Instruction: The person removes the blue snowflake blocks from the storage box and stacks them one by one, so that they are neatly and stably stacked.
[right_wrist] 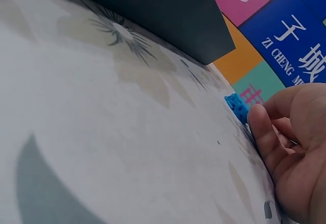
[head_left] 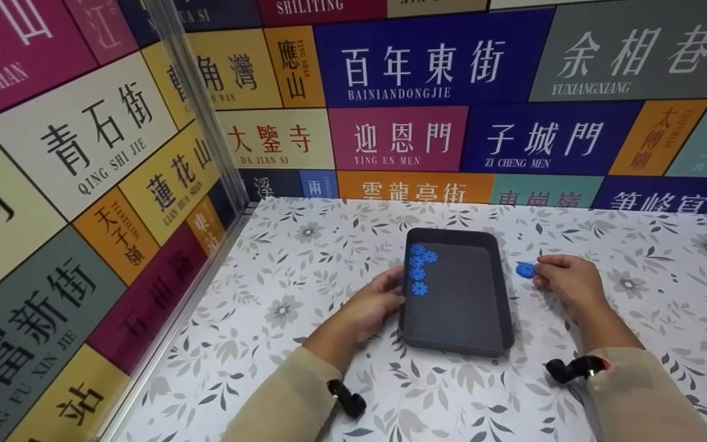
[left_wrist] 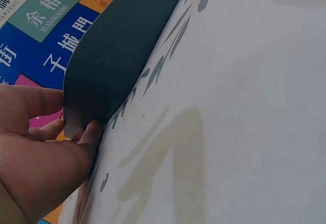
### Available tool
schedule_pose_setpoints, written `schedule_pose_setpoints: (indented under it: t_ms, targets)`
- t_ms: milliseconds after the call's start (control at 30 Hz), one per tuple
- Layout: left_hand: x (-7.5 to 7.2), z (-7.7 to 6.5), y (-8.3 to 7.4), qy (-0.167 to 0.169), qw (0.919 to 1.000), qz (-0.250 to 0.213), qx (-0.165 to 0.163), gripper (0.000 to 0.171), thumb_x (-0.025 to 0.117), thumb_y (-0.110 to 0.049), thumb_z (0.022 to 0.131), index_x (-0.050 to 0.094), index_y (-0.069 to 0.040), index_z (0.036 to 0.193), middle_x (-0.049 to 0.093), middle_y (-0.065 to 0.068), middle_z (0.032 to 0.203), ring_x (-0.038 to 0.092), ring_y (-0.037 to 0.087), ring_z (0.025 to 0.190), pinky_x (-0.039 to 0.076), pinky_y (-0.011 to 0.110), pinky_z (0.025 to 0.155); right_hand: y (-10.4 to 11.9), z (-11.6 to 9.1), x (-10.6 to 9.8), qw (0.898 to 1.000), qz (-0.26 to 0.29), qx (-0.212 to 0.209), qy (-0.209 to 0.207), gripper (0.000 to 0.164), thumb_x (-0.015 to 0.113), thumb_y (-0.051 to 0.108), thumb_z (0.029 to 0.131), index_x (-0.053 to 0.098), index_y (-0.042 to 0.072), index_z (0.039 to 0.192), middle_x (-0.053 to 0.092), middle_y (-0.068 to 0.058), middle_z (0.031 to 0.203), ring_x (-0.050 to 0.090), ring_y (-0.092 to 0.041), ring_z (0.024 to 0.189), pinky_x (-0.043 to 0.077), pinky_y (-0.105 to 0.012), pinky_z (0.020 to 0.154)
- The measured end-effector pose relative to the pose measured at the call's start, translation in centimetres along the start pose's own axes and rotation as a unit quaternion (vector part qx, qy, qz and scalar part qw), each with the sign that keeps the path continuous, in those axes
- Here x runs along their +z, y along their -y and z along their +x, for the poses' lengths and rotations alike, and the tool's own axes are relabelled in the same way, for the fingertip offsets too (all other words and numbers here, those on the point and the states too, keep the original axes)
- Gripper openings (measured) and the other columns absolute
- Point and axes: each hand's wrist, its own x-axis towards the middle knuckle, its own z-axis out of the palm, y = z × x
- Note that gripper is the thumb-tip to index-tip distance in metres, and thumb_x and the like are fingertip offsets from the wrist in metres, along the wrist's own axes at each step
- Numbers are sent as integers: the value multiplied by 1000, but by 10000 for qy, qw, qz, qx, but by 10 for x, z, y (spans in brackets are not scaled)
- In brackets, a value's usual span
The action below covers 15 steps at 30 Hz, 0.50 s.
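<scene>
A dark grey rectangular tray [head_left: 461, 313] lies on the table with several small blue notched plastic discs [head_left: 418, 274] along the left part of its floor. My left hand [head_left: 373, 305] rests against the outside of its left wall. In the left wrist view, the fingertips and thumb of that hand [left_wrist: 43, 142] touch the dark tray wall [left_wrist: 109, 51]. To the right of the tray, my right hand [head_left: 570, 281] pinches blue notched plastic [head_left: 525, 270] between thumb and fingers, low over the table. In the right wrist view this blue plastic [right_wrist: 237, 107] looks layered; how many pieces it is, I cannot tell.
A white cloth [head_left: 255, 362] with grey leaves and flowers covers the table. Walls of coloured signs [head_left: 415, 64] stand behind and to the left. Both wrists carry a black strapped device [head_left: 348, 399].
</scene>
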Motion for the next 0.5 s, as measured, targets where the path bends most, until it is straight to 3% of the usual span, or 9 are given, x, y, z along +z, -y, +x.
schedule_pose_setpoints:
  t_ms: [267,500]
  targets:
    - [0,-1,0,48,9999,-78,81,75,53,8,95,38,-11,166,39,17,172,42,33,158,35,48,132,6,-4,9,9989,456,-116,-79,44,70,29,103,66,4,139,72,13,92,69,-2,79,63,-20,73]
    - [-1,1,1,39,9999,-80,97,75,54,8,95,37,-10,166,41,17,171,43,33,157,36,48,131,23,-18,21,9933,1010,-525,210,21,73,27,101,75,17,120,73,14,92,69,-2,78,63,-20,70]
